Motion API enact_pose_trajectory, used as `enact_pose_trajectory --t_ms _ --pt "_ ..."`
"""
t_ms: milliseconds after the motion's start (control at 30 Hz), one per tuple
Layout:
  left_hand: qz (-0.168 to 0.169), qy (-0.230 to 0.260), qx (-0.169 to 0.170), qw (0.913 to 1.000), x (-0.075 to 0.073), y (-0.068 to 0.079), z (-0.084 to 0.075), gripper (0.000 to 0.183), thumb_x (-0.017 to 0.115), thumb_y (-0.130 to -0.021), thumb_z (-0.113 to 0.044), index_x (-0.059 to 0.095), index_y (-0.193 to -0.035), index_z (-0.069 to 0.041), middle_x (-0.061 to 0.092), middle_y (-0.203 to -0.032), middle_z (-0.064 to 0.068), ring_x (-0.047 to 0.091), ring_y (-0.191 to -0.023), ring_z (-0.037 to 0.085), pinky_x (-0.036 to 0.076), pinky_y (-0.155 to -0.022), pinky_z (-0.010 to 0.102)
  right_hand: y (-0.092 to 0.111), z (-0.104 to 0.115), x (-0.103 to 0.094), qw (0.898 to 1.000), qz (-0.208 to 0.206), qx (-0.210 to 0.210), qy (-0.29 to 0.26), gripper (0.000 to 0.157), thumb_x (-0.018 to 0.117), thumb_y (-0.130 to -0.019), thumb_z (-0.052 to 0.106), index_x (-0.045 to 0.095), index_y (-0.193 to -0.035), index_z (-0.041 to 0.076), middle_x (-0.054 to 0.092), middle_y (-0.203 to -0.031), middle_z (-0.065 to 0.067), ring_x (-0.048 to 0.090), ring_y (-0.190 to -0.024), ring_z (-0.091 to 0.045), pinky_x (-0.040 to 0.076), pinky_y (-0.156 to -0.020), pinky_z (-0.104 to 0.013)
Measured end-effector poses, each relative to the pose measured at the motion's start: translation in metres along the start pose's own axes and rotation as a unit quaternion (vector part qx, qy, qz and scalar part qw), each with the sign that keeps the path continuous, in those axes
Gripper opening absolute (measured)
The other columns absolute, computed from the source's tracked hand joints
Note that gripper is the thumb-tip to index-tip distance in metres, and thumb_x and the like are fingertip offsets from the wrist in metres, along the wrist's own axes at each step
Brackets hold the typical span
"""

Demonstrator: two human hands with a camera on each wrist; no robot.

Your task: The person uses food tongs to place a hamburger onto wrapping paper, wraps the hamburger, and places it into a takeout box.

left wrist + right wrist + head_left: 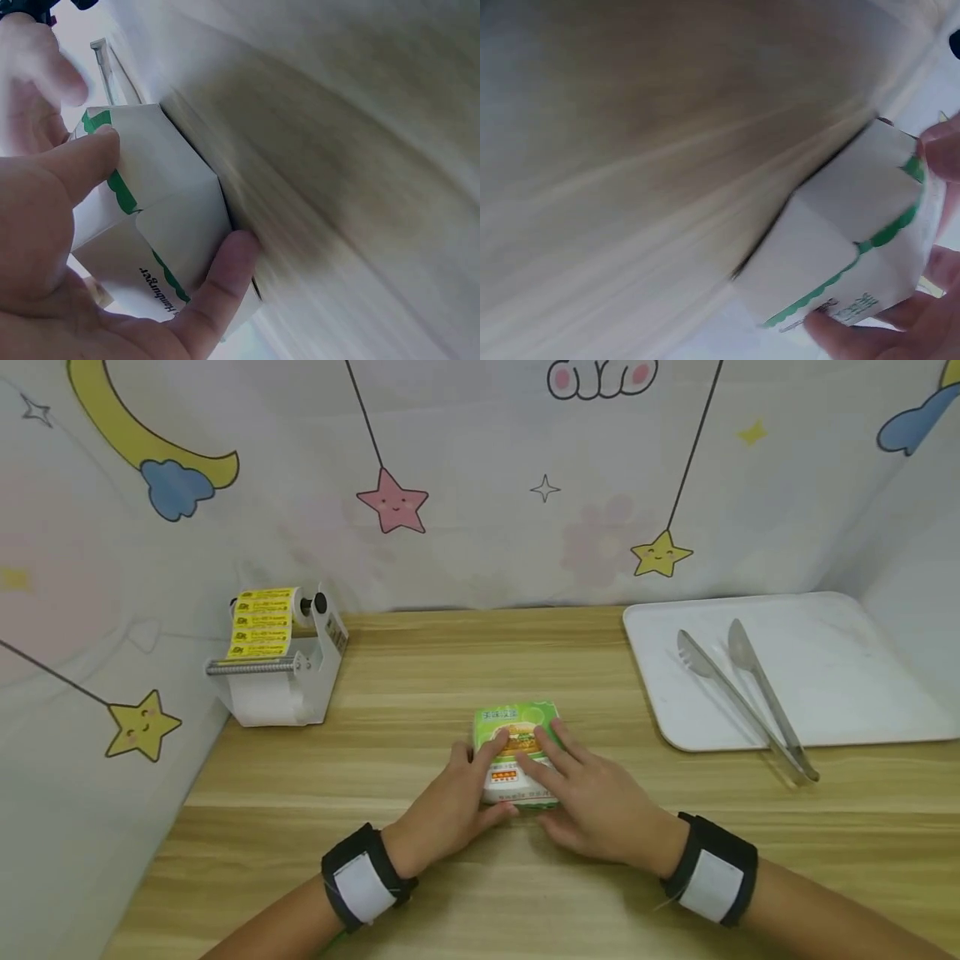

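On the wooden table sits a small green-and-white hamburger box (pixel 517 789), its lid printed with a burger picture and its lid down. The left hand (pixel 450 810) holds the box from the left, with a finger on the lid and the thumb low by the near side. From the right, the right hand (pixel 607 802) holds it too, fingers spread over the lid. Green scalloped trim and printed lettering run along the box's sides (pixel 169 195) in the left wrist view. The right wrist view shows the angled side walls (pixel 855 195) against the table. The box's contents are hidden.
At the back left stands a white label dispenser (pixel 322 685) with a roll of yellow labels (pixel 261 622). A white tray (pixel 862 677) lies at the right, with metal tongs (pixel 772 702) resting across its near edge. A printed cloth hangs behind the table.
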State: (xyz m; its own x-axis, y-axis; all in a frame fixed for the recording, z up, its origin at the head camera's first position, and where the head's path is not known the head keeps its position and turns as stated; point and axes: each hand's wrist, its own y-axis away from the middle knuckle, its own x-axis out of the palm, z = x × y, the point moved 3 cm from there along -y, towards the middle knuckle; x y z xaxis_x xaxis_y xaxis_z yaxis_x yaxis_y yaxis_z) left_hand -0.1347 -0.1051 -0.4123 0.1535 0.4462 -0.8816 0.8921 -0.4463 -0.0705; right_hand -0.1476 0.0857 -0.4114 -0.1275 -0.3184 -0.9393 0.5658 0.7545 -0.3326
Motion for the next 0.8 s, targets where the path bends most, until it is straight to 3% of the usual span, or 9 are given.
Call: enact_pose_trajectory --t_ms 233,400,533,633,800 --pt "0.003 0.012 -0.007 0.9999 0.001 -0.001 -0.001 0.084 0.068 -0.084 -0.038 0.026 -0.151 -0.008 0.045 -0.111 0.023 0.053 -0.079 0.017 0.051 -0.068 0.026 -0.005 0.009 0.001 0.999 -0.037 0.026 0.020 0.053 0.071 -0.081 0.033 0.061 -0.128 0.011 0.053 -0.134 -0.026 0.043 -0.126 -0.045 0.053 -0.083 -0.046" --pt "0.003 0.018 -0.014 0.9997 -0.001 -0.001 0.000 0.086 0.072 -0.082 -0.033 0.026 -0.151 -0.009 0.045 -0.113 0.025 0.054 -0.082 0.019 0.052 -0.070 0.028 -0.007 0.013 0.006 0.996 0.017 -0.003 0.085 0.063 0.066 -0.085 0.037 0.052 -0.135 0.003 0.045 -0.138 -0.032 0.036 -0.129 -0.050 0.045 -0.097 -0.046" --pt "0.010 0.029 -0.024 0.9992 -0.001 -0.002 0.000 0.087 0.074 -0.080 -0.027 0.025 -0.151 -0.009 0.044 -0.115 0.026 0.055 -0.085 0.022 0.052 -0.073 0.030 -0.004 0.010 0.004 0.998 0.049 -0.005 0.046 0.060 0.059 -0.091 0.031 0.043 -0.142 0.001 0.037 -0.145 -0.031 0.025 -0.136 -0.047 0.038 -0.104 -0.046" --pt "0.015 0.031 -0.029 0.9990 0.000 -0.002 -0.001 0.088 0.074 -0.080 -0.025 0.025 -0.151 -0.009 0.043 -0.116 0.027 0.055 -0.088 0.023 0.053 -0.076 0.031 -0.004 0.006 0.000 0.999 0.041 0.013 -0.003 0.052 0.057 -0.093 0.025 0.047 -0.140 0.006 0.039 -0.145 -0.027 0.027 -0.137 -0.042 0.043 -0.099 -0.045" --pt "0.017 0.045 -0.030 0.9984 0.000 0.000 -0.002 0.089 0.074 -0.080 -0.020 0.023 -0.151 -0.007 0.042 -0.118 0.029 0.055 -0.091 0.025 0.052 -0.079 0.034 -0.005 0.005 -0.002 0.999 0.019 0.030 -0.028 0.050 0.066 -0.088 0.026 0.055 -0.134 0.011 0.046 -0.142 -0.023 0.036 -0.133 -0.039 0.051 -0.087 -0.045"
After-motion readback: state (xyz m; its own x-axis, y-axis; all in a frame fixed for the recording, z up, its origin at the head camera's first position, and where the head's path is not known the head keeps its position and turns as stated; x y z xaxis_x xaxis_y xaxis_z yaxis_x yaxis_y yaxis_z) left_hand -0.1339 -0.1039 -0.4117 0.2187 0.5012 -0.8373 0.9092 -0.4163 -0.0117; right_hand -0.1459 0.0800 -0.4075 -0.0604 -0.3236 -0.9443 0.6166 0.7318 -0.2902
